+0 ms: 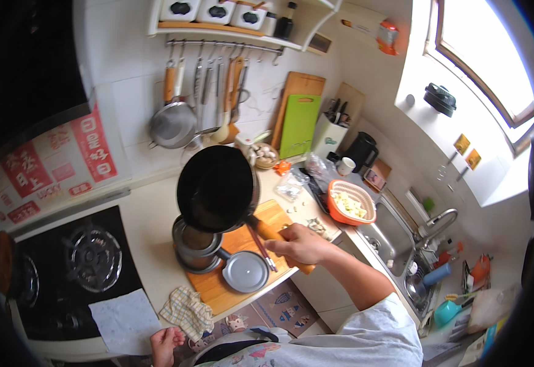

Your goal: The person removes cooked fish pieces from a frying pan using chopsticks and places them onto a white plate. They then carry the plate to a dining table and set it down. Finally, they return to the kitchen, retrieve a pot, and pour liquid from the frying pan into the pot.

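My right hand (296, 245) grips the wooden handle of a black frying pan (215, 189), which is raised and tilted above the counter. Partly under the pan, a metal container (197, 243) stands at the left edge of a wooden cutting board (218, 300). A round grey lid (246, 271) and a pair of chopsticks (263, 250) lie on that board. Low in the picture, my left hand (168, 341) has its fingers loosely curled, with nothing seen in it. It is near a checked cloth (187, 312) and a pale sheet (124, 321) at the stove's edge.
A black gas stove (78, 270) is on the left, with another pan (4, 266) at its far side. An orange basket (352, 202) of pale cut food stands beside the sink (388, 231). Utensils, including a strainer (173, 125), hang on the wall behind. A green board (300, 124) leans there.
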The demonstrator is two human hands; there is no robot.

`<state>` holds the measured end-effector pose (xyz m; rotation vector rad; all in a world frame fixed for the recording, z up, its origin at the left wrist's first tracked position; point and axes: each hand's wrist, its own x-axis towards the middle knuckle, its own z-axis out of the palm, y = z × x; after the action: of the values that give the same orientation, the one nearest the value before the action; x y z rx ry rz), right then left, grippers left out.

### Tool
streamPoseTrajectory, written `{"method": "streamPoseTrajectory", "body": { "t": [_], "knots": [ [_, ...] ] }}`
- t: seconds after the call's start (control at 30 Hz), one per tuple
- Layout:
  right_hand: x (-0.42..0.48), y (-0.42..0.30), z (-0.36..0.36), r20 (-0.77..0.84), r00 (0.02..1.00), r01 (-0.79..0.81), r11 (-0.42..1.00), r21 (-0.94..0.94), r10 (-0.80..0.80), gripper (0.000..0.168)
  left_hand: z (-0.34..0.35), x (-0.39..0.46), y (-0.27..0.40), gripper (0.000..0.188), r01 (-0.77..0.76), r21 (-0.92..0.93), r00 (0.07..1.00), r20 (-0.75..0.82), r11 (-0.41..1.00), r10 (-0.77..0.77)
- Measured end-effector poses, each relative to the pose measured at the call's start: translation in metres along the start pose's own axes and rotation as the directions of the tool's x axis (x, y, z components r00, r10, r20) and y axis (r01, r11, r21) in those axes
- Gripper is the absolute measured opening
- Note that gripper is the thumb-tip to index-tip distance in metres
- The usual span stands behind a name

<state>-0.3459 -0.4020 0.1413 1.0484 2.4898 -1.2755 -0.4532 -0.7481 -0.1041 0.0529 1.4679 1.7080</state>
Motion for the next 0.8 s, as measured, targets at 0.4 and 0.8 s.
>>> {"method": "streamPoseTrajectory", "body": {
  "t": [0.4,0.8],
  "knots": [
    [-0.009,0.003,-0.007,0.058,0.985,0.16,0.985,0.057,-0.163,0.051,0.019,-0.013,0.04,0.027,-0.008,0.198,0.989,0.145,0.98,-0.021],
    [-0.008,0.005,-0.005,0.063,0.984,0.163,0.984,0.075,-0.168,0.052,0.013,-0.008,0.024,0.024,0.021,0.03,0.989,0.149,0.999,-0.025]
  ]
}}
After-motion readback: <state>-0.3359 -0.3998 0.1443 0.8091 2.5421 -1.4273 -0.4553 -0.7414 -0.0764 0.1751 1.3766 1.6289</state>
